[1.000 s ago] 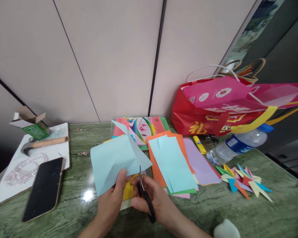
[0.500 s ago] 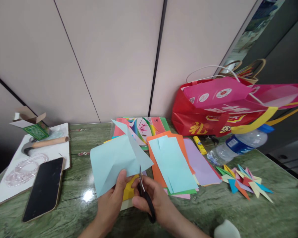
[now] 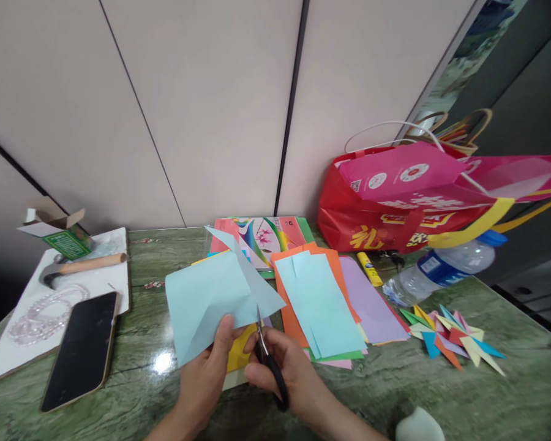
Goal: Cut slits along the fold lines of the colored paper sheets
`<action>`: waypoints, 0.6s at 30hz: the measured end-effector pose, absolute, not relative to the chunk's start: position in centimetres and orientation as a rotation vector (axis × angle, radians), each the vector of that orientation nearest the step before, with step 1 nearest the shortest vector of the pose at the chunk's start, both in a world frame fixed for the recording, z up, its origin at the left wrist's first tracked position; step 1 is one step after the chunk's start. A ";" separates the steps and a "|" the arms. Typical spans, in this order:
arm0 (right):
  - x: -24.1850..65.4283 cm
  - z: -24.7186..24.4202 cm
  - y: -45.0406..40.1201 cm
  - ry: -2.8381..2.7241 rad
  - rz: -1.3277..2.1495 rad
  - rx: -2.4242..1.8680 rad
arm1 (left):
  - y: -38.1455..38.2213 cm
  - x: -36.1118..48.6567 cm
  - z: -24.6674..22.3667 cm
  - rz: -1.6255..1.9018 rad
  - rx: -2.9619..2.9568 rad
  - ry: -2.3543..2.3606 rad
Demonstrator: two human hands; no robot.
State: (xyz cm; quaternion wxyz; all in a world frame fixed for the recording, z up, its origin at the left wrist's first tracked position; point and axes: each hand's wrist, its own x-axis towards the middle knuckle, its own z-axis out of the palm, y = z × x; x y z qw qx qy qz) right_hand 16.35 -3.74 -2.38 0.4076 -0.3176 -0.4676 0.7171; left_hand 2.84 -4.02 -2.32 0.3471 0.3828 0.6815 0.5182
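A light blue sheet of paper (image 3: 211, 300) is pinched at its lower edge by my left hand (image 3: 206, 373), thumb on top. A slit runs up through the sheet, and its right part stands folded away. My right hand (image 3: 289, 367) grips black-handled scissors (image 3: 275, 376), whose blades point up at the lower edge of the paper, close to my left thumb. Yellow paper (image 3: 239, 355) lies under the hands. To their right, light blue paper pieces (image 3: 319, 306) rest on orange sheets (image 3: 291, 318).
Purple paper (image 3: 371, 300), a yellow glue stick (image 3: 370, 269), a plastic bottle (image 3: 445, 269) and folded paper stars (image 3: 450, 337) lie on the right. Behind stands a red bag (image 3: 371, 208). On the left are a phone (image 3: 82, 352), a hammer-like tool (image 3: 87, 264) and a green box (image 3: 67, 239).
The light blue sheet has shifted very slightly, its upper tip now a little lower and further right. Both hands keep their grip in nearly the same place.
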 end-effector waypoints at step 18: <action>16.2 -2.7 -3.8 -1.177 1.816 -0.874 | -4.0 3.0 -1.8 1.350 1.005 1.794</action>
